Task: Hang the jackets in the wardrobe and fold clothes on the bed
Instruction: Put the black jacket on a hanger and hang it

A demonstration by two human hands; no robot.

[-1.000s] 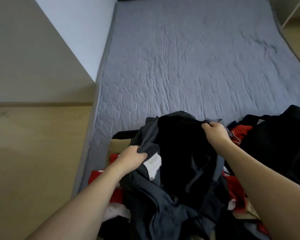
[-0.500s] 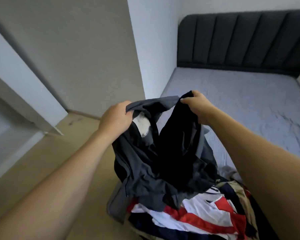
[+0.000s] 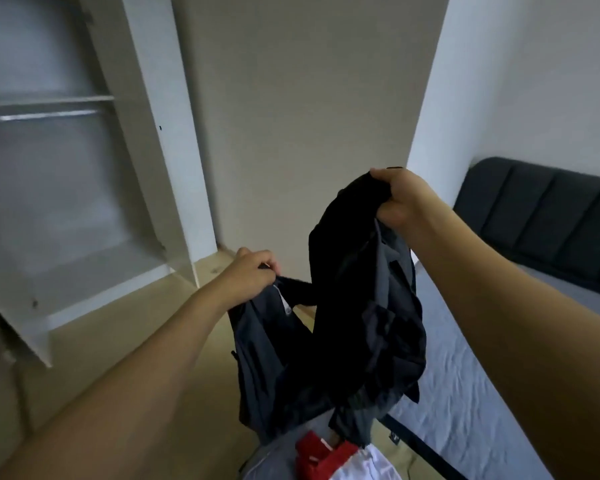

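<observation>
A: Largest first. What stands at the left?

B: One wardrobe (image 3: 84, 188), open, far left. One rail (image 3: 45, 116) under one shelf (image 3: 49, 98). Nothing is seen hanging on the visible length of rail, and no hangers can be made out.

A: And at the right?

B: One bed (image 3: 520, 386), grey cover, with one dark padded headboard (image 3: 548, 220) at the far right. No folded stack shows on the visible part of it.

A: The garment in hand?

B: One dark jacket (image 3: 347, 327), black and grey, bunched, held up in the air at centre, between wardrobe and bed, hanging clear above the pile.

A: The pile?

B: One heap of clothes (image 3: 333, 459) at the near bottom edge, mostly cut off. Red and white pieces show; a count cannot be made.

A: The hands?

B: Two. The left hand (image 3: 253, 275) is the lower one, fingers curled and pinching the jacket's edge near a pale label. The right hand (image 3: 400, 199) is raised, fist closed round a gathered fold at the jacket's top.

A: Progress, as judged?

B: Early. No jacket appears hung, no folding appears done. The first jacket is lifted but not yet at the rail; the pile remains.
</observation>
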